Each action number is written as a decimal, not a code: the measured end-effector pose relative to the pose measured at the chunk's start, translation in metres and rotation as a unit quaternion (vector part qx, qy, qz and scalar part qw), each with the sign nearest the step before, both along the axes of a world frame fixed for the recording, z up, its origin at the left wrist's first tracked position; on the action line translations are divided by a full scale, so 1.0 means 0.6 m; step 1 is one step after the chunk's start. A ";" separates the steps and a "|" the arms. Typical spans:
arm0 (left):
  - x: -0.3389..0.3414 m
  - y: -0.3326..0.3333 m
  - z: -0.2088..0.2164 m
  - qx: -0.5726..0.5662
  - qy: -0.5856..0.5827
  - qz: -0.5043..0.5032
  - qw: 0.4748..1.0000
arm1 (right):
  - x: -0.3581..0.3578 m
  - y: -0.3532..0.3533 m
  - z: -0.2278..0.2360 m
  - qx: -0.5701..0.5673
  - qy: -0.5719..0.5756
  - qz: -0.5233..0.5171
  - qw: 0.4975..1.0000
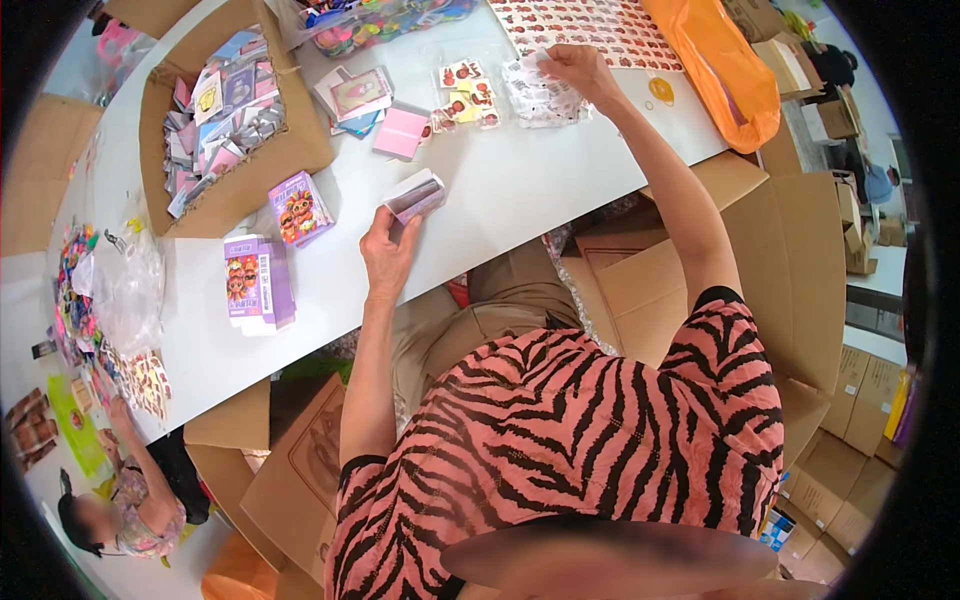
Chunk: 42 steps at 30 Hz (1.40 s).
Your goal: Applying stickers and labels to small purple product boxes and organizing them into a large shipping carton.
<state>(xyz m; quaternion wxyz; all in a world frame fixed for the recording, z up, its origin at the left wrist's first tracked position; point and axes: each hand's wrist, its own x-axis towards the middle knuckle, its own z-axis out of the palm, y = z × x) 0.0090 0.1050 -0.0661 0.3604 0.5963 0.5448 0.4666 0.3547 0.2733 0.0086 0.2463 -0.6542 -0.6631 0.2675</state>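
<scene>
My left hand [387, 255] grips a small purple-and-white carton [416, 197] above the table's front edge, its top open and tilted away from me. My right hand [583, 72] reaches to the far side, its fingers pinched at a pile of small white printed packets [545, 100]; one appears caught at the fingertips. Left of that pile lie clear bags of red-and-yellow stickers [467, 100]. A pink-and-grey stack of cards [401, 131] sits just beyond the carton. Purple cartons with cartoon figures [300, 207] and flat purple cartons [258, 283] are stacked to the left.
A cardboard box [300, 120] full of cards stands at the back left. Sticker sheets [610, 30] and an orange bag [735, 90] lie at the far right. Open cartons [780, 260] flank my lap. Another person [135, 500] works at lower left beside a clear plastic bag [128, 290].
</scene>
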 end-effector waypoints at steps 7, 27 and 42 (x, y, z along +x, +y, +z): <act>-0.008 0.001 -0.011 0.005 0.000 0.007 1.000 | -0.150 -0.093 0.105 -0.006 0.113 0.160 0.981; -0.003 0.002 -0.020 0.019 0.016 -0.007 1.000 | -0.256 -0.130 0.084 0.253 -0.027 0.369 0.894; -0.001 -0.004 -0.008 0.003 0.003 -0.012 1.000 | -0.222 0.264 0.094 0.341 -0.073 0.190 0.918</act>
